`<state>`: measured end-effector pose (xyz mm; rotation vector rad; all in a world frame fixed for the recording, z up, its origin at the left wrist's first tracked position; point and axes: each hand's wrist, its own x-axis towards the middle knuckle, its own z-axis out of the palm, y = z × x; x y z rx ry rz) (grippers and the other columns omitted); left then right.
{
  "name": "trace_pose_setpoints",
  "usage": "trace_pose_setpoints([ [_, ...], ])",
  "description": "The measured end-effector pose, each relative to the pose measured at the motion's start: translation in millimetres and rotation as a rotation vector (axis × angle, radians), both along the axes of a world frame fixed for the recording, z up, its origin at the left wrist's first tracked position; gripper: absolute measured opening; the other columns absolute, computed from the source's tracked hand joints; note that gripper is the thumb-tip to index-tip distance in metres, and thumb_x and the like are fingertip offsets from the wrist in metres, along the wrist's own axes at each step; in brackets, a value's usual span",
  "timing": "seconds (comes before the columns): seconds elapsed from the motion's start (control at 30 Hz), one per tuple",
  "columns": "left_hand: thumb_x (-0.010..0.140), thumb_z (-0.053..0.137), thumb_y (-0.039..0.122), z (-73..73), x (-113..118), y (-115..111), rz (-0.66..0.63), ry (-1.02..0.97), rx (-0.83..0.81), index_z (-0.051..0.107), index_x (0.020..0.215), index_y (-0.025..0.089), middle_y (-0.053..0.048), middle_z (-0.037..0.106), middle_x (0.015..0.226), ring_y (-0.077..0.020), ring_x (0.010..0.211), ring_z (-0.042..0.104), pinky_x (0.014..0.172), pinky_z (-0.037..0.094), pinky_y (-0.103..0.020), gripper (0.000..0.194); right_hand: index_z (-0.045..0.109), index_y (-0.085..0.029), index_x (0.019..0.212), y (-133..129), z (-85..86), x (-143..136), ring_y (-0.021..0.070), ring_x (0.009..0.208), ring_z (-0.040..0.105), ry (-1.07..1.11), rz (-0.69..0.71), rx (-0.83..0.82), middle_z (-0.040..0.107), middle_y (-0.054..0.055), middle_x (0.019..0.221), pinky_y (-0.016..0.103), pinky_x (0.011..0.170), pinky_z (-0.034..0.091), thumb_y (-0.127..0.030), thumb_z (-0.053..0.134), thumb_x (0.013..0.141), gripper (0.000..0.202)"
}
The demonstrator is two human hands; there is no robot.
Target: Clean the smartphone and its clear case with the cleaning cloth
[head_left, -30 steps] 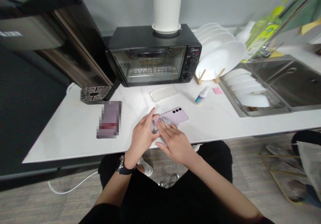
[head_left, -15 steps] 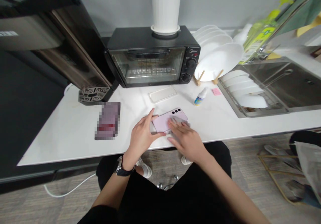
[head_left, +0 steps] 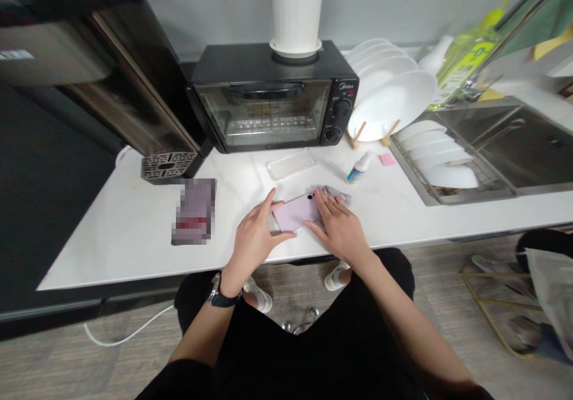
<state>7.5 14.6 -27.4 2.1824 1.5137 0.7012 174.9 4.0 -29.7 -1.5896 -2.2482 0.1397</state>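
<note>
The right hand (head_left: 341,225) has slid the grey cloth (head_left: 342,196) across the phone (head_left: 293,212) to its camera end.

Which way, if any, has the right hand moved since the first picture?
Yes: against the toaster oven, the right hand has moved rightward, toward the camera end of the phone.

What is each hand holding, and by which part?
The left hand holds the lilac phone by the end opposite its cameras. The right hand partly covers a crumpled wipe; whether it grips that cannot be told.
</note>
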Motion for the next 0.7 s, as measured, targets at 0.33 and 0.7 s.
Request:
trace_pose_setpoints([
  [0.33,0.060,0.053,0.034,0.0,0,3,-0.012,0.021,0.019,0.005,0.119,0.025,0.000,0.044,0.108,-0.0193,0.103,0.036,0.086,0.033,-0.036,0.076,0.019,-0.018,0.117,-18,4.1,-9,0.0129,0.112,0.017,-0.013,0.268,-0.061,0.023,0.002,0.122,0.031,0.094,0.020,-0.043,0.028,0.073,0.053],
  [0.7,0.062,0.052,0.029,1.9,0,2,-0.009,-0.046,-0.021,0.004,0.119,0.029,0.002,0.042,0.109,-0.0189,0.102,0.037,0.087,0.031,-0.034,0.074,0.019,-0.017,0.118,-10,4.0,-17,0.0173,0.110,0.022,-0.009,0.262,-0.013,0.024,0.003,0.121,0.034,0.091,0.026,-0.044,0.034,0.070,0.057],
])
